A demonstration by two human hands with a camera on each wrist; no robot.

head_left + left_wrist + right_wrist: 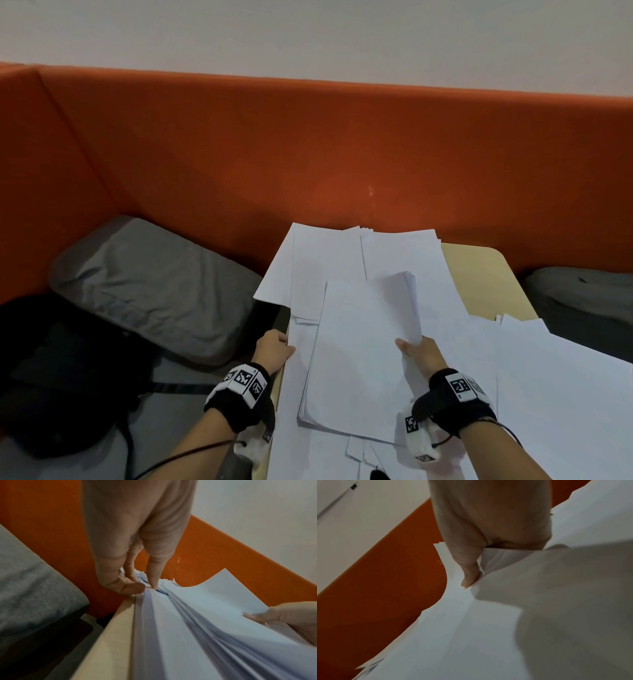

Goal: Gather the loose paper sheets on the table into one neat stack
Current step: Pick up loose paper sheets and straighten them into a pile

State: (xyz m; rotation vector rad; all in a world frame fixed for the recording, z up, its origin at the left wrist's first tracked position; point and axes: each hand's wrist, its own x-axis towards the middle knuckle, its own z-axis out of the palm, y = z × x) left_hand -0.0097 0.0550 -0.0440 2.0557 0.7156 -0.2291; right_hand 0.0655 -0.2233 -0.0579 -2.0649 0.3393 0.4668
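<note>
A long orange upholstered bench back (pixel 308 144) runs behind the pale wooden table (pixel 486 274), which white loose paper sheets (pixel 565 394) largely cover. Near its left edge lies a thick stack of white paper (pixel 356 359); the right hand (pixel 423 356) pinches its lifted right side, while the left hand (pixel 272 349) pinches sheet edges at the table's left rim.

A pale, plain wall (pixel 308 31) runs across the top, and below it stands an orange padded bench back (pixel 308 147) that turns a corner at the left. A grey cushion (pixel 147 287) lies on the seat beside the left edge of the light wooden tabletop (pixel 486 277), with a black bag (pixel 58 377) next to it. Another grey cushion (pixel 582 294) sits past the tabletop's right edge.
</note>
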